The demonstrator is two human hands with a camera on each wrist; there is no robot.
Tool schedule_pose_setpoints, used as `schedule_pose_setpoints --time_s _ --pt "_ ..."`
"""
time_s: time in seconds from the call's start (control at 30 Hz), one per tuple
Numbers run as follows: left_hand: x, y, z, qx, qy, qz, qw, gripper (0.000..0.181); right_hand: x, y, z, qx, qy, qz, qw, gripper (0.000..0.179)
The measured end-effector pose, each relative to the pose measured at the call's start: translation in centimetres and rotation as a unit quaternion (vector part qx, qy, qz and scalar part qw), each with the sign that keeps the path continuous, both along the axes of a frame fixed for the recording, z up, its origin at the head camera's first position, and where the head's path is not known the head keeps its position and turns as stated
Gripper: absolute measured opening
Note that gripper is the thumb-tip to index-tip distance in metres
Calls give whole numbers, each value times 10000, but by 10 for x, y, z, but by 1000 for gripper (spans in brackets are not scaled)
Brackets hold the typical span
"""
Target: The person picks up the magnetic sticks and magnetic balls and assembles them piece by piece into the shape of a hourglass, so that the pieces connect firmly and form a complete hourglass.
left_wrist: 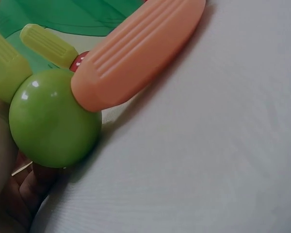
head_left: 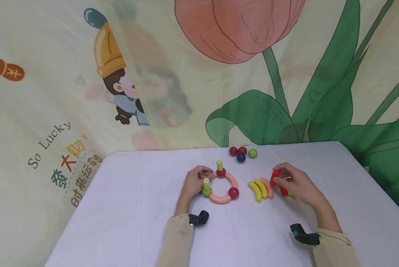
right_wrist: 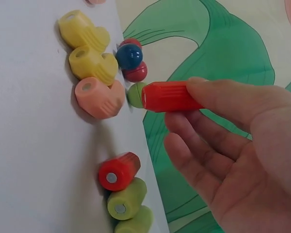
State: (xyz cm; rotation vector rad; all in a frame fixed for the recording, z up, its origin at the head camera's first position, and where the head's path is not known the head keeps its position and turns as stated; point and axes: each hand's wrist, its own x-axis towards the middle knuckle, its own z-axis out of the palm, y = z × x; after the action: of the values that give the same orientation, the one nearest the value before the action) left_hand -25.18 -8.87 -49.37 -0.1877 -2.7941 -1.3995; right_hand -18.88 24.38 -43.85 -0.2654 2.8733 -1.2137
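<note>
Red stick [right_wrist: 169, 96] pinched in right hand [head_left: 297, 184], lifted over desk [head_left: 136, 207] | left hand [head_left: 194, 182] grips ring [head_left: 222, 186] at green ball [left_wrist: 54, 118] | ring partly built; curved pieces [head_left: 261, 189], balls [head_left: 242, 153] unused

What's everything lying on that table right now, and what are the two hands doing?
Ring of curved sticks and balls: one, salmon with red and green balls, table centre.
Upright pegs: two, yellow-green, on the ring.
Loose balls: four, two red, one blue, one green, far edge.
Curved sticks: three, two yellow, one salmon, right of the ring.
Red stick: one, pinched by the right hand.
Table: one, white.
Left hand: holds the ring's left side.
Right hand: holds the red stick.
</note>
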Motion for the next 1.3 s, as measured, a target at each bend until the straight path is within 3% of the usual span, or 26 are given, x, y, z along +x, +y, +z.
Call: schedule_pose_setpoints --time_s 0.2,0.5,1.3 --pt "1 1 1 100 -68 0 9999 21 -1 -7 -2 -111 -50 24 9999 37" --pt "2 0 2 121 -28 34 9999 20 -4 -20 -5 -138 84 369 9992 33" --pt "0 0 -1 177 77 -40 9998 22 -1 -52 -3 -158 -19 543 9984 37"
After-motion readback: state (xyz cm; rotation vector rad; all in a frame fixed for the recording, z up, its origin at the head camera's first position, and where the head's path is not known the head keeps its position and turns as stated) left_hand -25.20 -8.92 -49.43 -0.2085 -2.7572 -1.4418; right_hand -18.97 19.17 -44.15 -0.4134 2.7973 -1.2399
